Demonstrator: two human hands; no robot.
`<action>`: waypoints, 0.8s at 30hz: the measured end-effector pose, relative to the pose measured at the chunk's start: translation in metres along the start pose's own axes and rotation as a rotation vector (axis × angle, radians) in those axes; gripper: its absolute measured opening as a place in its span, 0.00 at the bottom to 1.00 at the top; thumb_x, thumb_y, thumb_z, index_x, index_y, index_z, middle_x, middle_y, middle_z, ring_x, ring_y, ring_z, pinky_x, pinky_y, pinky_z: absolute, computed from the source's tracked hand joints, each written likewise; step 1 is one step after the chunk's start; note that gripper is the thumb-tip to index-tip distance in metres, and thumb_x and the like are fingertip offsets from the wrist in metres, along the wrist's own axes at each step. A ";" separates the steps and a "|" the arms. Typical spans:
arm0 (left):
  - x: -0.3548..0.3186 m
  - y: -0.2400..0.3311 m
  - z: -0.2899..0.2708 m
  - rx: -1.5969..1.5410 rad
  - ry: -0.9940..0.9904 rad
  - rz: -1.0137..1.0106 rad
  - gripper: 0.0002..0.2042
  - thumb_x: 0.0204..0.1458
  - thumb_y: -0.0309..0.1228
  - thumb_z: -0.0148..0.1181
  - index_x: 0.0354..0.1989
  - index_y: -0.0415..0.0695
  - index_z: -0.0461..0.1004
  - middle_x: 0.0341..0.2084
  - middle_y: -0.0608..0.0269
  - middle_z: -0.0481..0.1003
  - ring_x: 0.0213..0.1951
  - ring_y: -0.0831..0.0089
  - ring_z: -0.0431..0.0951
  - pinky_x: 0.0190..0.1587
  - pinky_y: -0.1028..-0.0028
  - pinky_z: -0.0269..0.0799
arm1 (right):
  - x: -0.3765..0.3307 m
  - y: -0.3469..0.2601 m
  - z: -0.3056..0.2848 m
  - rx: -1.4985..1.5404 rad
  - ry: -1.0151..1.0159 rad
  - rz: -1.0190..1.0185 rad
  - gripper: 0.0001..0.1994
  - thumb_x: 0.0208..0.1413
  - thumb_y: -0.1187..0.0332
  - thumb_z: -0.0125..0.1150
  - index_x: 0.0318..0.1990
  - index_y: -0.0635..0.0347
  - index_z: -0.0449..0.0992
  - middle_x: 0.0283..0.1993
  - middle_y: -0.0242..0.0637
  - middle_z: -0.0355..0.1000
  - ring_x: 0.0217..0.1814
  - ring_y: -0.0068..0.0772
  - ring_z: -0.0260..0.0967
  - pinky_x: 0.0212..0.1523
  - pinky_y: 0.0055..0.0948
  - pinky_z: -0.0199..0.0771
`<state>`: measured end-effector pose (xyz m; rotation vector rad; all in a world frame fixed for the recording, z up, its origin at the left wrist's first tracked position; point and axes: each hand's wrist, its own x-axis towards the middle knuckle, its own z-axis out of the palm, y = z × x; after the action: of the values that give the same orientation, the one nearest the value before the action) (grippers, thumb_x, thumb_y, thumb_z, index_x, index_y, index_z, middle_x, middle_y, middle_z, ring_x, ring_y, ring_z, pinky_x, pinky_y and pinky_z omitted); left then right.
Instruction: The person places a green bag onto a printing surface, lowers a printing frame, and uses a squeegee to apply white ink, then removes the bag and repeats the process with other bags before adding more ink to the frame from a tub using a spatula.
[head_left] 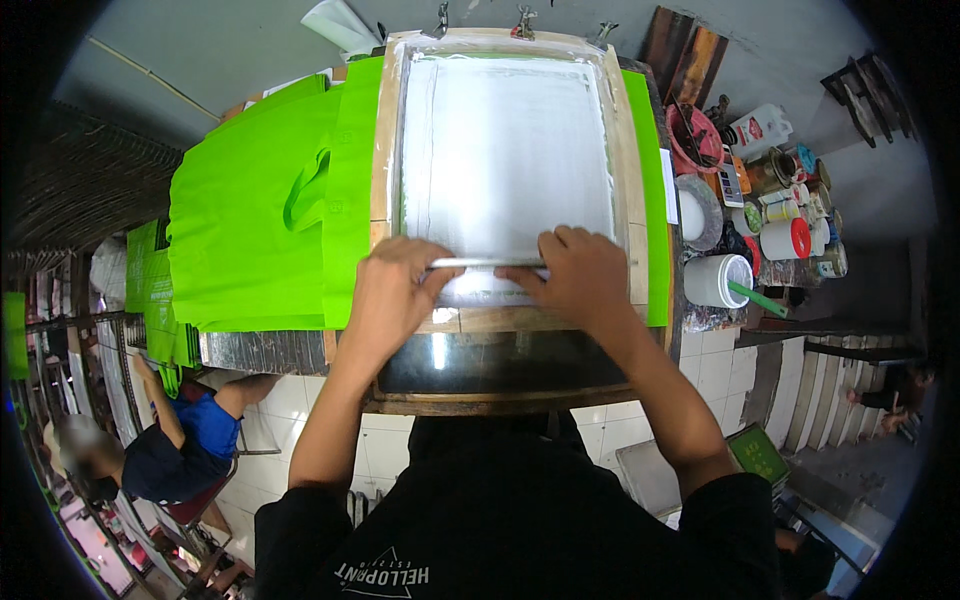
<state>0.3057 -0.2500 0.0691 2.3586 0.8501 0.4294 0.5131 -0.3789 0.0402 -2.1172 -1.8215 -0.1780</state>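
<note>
A screen printing frame (633, 200) with wooden sides lies on the table in front of me, its mesh (510, 150) coated white. Across the near end of the mesh runs a squeegee (490, 262), a thin pale bar. My left hand (395, 280) grips its left end, fingers curled over it. At the right end my right hand (575, 272) holds it the same way, thumb turned inward. Under the frame, bright green fabric (657, 200) shows along the right side. What lies directly beneath the mesh is hidden.
Green fabric bags (250, 220) are spread left of the frame. Metal clamps (523, 22) hold its far edge. On the right stand a white bucket (708, 282) with a green-handled tool, a pink basket (694, 138) and several paint tubs. A seated person (170, 440) is at lower left.
</note>
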 end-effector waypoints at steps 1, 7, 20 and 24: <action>-0.010 0.002 0.001 0.007 -0.015 0.004 0.09 0.48 0.28 0.71 0.36 0.39 0.84 0.33 0.51 0.81 0.38 0.53 0.80 0.44 0.62 0.75 | -0.009 -0.005 -0.002 0.011 0.007 -0.006 0.27 0.50 0.39 0.67 0.24 0.57 0.76 0.24 0.37 0.71 0.25 0.40 0.73 0.26 0.39 0.71; -0.050 -0.010 0.012 -0.075 0.102 0.150 0.24 0.44 0.31 0.75 0.51 0.40 0.79 0.47 0.50 0.80 0.51 0.52 0.78 0.57 0.59 0.70 | -0.043 -0.018 -0.007 -0.026 -0.040 -0.040 0.16 0.46 0.55 0.70 0.33 0.56 0.75 0.33 0.34 0.72 0.36 0.37 0.73 0.36 0.38 0.72; -0.059 -0.024 -0.035 0.245 0.659 0.412 0.61 0.36 0.52 0.81 0.76 0.44 0.46 0.74 0.42 0.54 0.75 0.50 0.54 0.74 0.43 0.37 | -0.003 -0.009 -0.096 0.066 0.403 -0.311 0.13 0.44 0.67 0.67 0.40 0.55 0.78 0.41 0.33 0.74 0.43 0.37 0.74 0.42 0.39 0.72; -0.014 -0.003 -0.065 -0.066 0.807 0.355 0.56 0.44 0.51 0.77 0.75 0.40 0.47 0.72 0.40 0.57 0.73 0.48 0.57 0.73 0.49 0.45 | 0.064 -0.001 -0.158 -0.053 0.486 -0.353 0.10 0.46 0.67 0.66 0.38 0.55 0.79 0.37 0.34 0.74 0.42 0.36 0.74 0.47 0.39 0.69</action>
<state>0.2626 -0.2300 0.1159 2.2610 0.7108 1.5953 0.5427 -0.3721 0.2080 -1.5767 -1.8693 -0.7616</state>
